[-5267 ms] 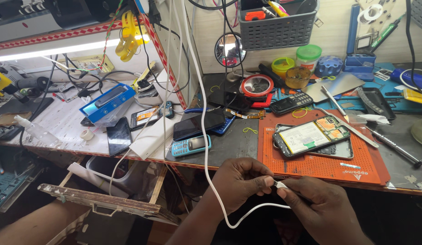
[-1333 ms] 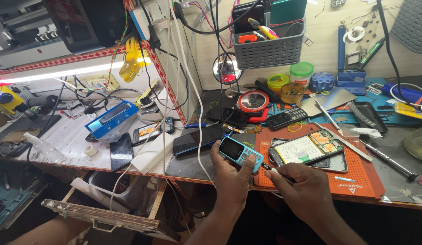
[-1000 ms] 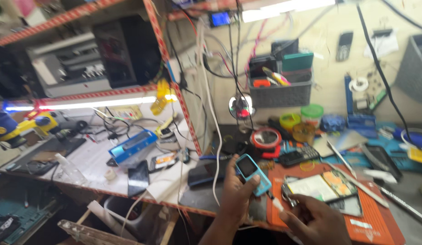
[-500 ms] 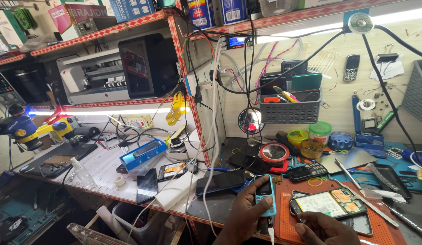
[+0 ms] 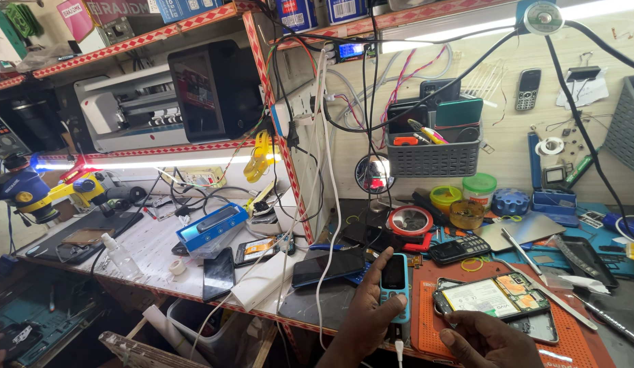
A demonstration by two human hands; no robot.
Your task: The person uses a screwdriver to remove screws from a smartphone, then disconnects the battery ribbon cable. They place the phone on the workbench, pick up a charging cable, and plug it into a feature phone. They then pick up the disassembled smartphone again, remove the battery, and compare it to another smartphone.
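Two hands work at the near edge of the cluttered bench: the left hand [image 5: 371, 317] is closed around a small blue keypad phone [image 5: 394, 286], gripping it upright just beside the orange mat [image 5: 569, 347]. A white cable [image 5: 399, 349] hangs just below the phone. The right hand [image 5: 487, 337] rests on the mat with fingers curled and nothing in its grasp, touching an opened smartphone [image 5: 490, 298].

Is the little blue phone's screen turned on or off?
Off. The small blue keypad phone, held upright by the left hand, has a dark, blank screen. A white cable plug hangs just below it.
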